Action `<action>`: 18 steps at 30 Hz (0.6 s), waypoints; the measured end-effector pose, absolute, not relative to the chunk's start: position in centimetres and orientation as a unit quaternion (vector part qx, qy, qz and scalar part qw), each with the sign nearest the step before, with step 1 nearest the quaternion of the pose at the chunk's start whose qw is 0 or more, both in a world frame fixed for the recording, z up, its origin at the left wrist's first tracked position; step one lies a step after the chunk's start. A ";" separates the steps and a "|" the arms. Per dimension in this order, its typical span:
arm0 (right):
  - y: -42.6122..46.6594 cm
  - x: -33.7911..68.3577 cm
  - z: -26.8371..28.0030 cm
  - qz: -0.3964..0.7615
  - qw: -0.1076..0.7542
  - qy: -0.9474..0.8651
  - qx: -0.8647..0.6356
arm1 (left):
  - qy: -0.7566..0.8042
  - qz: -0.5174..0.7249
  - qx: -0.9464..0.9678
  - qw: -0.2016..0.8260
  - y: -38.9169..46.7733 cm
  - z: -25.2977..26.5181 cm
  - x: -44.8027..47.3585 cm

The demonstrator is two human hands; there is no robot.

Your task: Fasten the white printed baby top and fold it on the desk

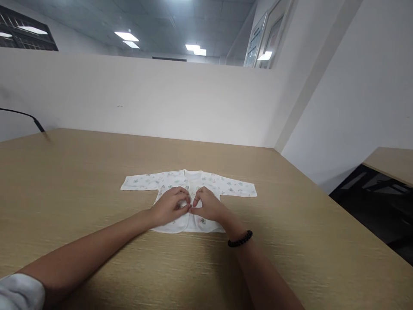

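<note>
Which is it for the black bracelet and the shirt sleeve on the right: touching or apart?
Apart. The head view plainly shows tabletop between the bracelet and the sleeve.

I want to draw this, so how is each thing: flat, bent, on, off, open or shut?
Small shirt: lying flat, sleeves spread, front edges parted at the hem; any fastening higher up is hidden.
Left hand: fingers curled at the shirt front; grip unclear.
Right hand: likewise curled, close to the left.
Black bracelet: worn on the right wrist.
Ceiling lights: on.
</note>
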State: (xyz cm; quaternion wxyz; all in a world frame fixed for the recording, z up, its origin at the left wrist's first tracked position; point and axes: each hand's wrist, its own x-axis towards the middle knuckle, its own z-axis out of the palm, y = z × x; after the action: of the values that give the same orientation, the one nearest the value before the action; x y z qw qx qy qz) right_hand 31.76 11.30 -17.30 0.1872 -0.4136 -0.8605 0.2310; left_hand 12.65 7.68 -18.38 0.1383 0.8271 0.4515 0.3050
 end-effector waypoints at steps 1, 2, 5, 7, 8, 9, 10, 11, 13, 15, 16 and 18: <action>11.3 31.9 -17.3 0.228 0.185 -0.861 -0.415 | 0.451 0.308 0.825 0.147 7.6 -18.3 12.7; 11.4 32.0 -17.2 0.225 0.182 -0.862 -0.416 | 0.449 0.310 0.823 0.157 7.6 -18.3 12.7; 11.4 32.1 -17.1 0.224 0.177 -0.861 -0.421 | 0.438 0.310 0.819 0.201 7.5 -18.2 12.8; 11.3 31.9 -17.0 0.236 0.185 -0.852 -0.428 | 0.445 0.310 0.811 0.221 7.5 -18.2 12.9; 11.3 31.8 -16.9 0.246 0.195 -0.844 -0.436 | 0.453 0.310 0.804 0.227 7.5 -18.2 13.0; 11.3 31.8 -16.8 0.256 0.209 -0.832 -0.446 | 0.463 0.308 0.798 0.233 7.5 -18.1 13.0; 11.3 31.7 -16.7 0.268 0.226 -0.817 -0.457 | 0.472 0.307 0.791 0.239 7.5 -18.1 13.1; 11.3 31.6 -16.6 0.283 0.245 -0.801 -0.467 | 0.481 0.308 0.783 0.246 7.5 -18.1 13.1; 11.6 31.6 -16.5 0.329 0.280 -0.767 -0.475 | 0.492 0.316 0.768 0.261 7.4 -17.9 13.3; 11.8 31.7 -16.5 0.396 0.290 -0.738 -0.464 | 0.497 0.328 0.753 0.278 7.4 -17.8 13.4; 11.9 31.8 -16.5 0.427 0.284 -0.728 -0.455 | 0.500 0.332 0.746 0.289 7.3 -17.7 13.4; 11.9 31.8 -16.6 0.463 0.262 -0.721 -0.444 | 0.506 0.332 0.732 0.312 7.4 -17.7 13.4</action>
State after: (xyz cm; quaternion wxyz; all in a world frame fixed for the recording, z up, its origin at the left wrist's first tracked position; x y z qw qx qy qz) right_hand 31.82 11.88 -16.63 0.2619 -0.4441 -0.7208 0.4634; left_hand 13.41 7.41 -17.74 0.3119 0.7322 0.5064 0.3320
